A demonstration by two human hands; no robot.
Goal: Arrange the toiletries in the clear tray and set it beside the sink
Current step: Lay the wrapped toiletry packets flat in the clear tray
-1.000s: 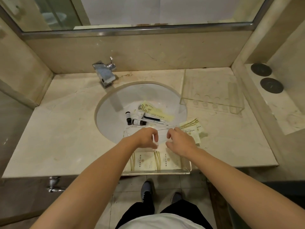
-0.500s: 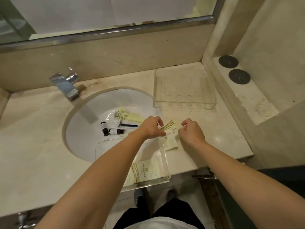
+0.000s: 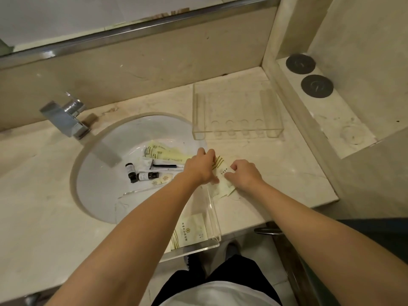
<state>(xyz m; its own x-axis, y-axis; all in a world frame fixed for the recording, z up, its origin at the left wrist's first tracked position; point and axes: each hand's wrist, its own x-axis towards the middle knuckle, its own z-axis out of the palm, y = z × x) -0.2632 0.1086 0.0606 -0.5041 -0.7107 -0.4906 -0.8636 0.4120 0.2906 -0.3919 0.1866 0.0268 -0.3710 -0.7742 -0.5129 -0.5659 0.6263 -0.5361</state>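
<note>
A clear tray (image 3: 213, 219) sits at the counter's front edge, partly over the sink (image 3: 106, 186), with a cream packet (image 3: 191, 230) lying in it. On the counter just right of the tray lie cream sachets with gold stripes (image 3: 221, 175). My left hand (image 3: 199, 166) and my right hand (image 3: 244, 174) both pinch these sachets from either side. In the sink basin rest two small dark bottles (image 3: 141, 174), more cream packets (image 3: 163, 152) and a black-handled razor (image 3: 164, 166).
A second clear holder with round holes (image 3: 237, 113) stands on the counter at the back right. The chrome tap (image 3: 66, 117) is at the back left. Two dark round discs (image 3: 309, 75) lie on the raised ledge to the right.
Both hands have left the tray's far rim and moved right onto the sachets on the counter. The view has turned right and down.
</note>
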